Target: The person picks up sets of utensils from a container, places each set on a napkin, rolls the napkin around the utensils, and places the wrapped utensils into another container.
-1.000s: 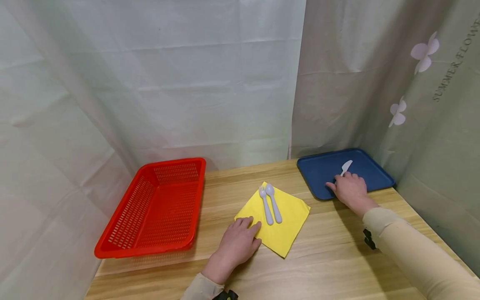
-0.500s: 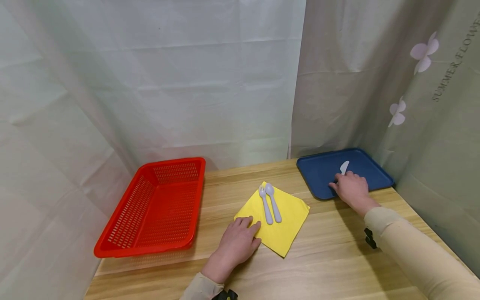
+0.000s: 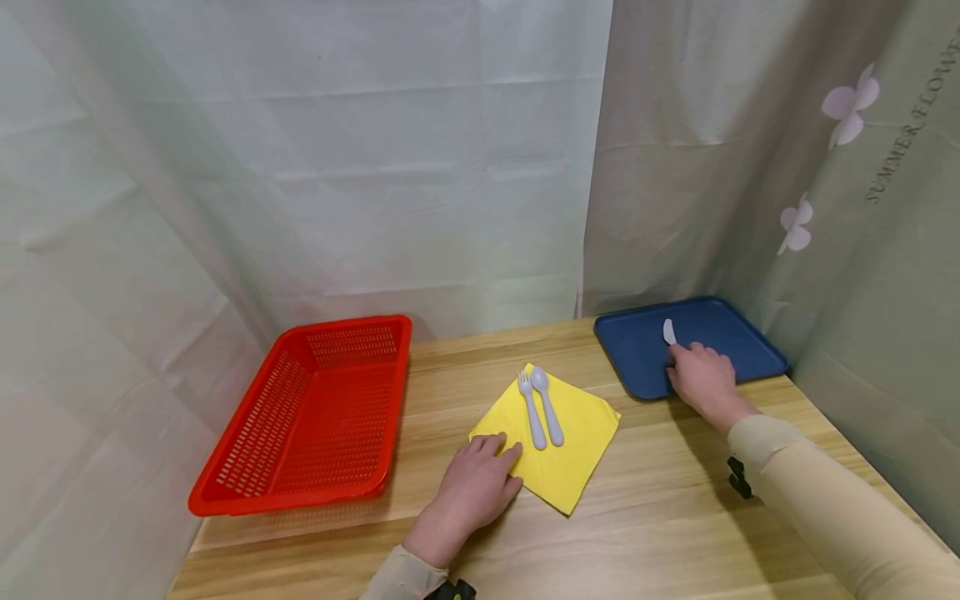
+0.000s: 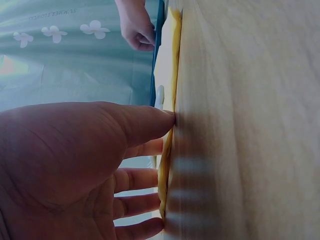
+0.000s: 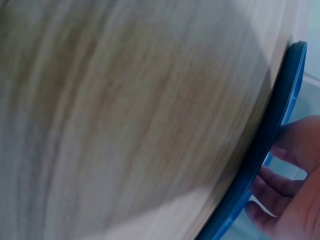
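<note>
A yellow napkin (image 3: 581,433) lies on the wooden table with a grey fork (image 3: 532,411) and a matching spoon (image 3: 548,406) side by side on it. My left hand (image 3: 476,485) rests at the napkin's near-left edge, fingers spread; the left wrist view shows the fingertips (image 4: 142,230) touching that edge. Over the blue tray (image 3: 633,337), my right hand (image 3: 702,379) grips a small light-coloured knife (image 3: 669,332). The knife's blade sticks out past the fingers toward the back, and its handle is hidden by the hand. In the right wrist view the fingers (image 5: 272,192) curl just above the tray's rim.
A red perforated basket (image 3: 393,417) stands at the left of the table. Light curtains (image 3: 375,167) hang close behind and at both sides. The tray sits in the back right corner, near the curtain.
The knife in my right hand has turned, its blade swinging from pointing back-right to back-left. The left hand, napkin, fork and spoon have stayed in place.
</note>
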`<state>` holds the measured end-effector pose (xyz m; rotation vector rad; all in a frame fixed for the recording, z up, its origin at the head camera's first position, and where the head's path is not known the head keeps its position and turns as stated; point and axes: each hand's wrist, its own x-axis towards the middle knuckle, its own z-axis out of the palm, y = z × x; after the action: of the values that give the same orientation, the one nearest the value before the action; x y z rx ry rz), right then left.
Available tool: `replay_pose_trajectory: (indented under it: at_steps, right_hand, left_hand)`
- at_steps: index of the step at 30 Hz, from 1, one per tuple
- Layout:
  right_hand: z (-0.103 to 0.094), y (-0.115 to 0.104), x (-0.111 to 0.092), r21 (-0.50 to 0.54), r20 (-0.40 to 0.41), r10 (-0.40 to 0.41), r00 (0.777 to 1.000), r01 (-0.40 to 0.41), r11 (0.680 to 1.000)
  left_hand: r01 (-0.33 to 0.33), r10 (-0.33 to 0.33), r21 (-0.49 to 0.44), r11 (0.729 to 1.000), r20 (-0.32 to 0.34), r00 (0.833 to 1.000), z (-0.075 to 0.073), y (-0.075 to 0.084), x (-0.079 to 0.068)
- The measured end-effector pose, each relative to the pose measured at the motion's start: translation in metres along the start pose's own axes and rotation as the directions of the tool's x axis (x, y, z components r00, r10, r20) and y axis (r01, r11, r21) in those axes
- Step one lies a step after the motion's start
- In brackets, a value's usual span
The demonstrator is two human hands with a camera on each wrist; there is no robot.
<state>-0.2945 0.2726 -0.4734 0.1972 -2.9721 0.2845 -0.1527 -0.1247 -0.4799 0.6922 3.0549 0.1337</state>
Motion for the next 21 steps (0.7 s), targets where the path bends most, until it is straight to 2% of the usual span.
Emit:
replay_pose_trajectory:
  at_steps: [21]
  right_hand:
    - [0.0002, 0.0014, 0.0048, 0.078, -0.015, 0.026, 1.0, -0.025, 0.997]
  left_hand:
    - [0.003, -0.003, -0.002, 1.0, 0.002, 1.0, -0.0002, 0.0002, 0.0009]
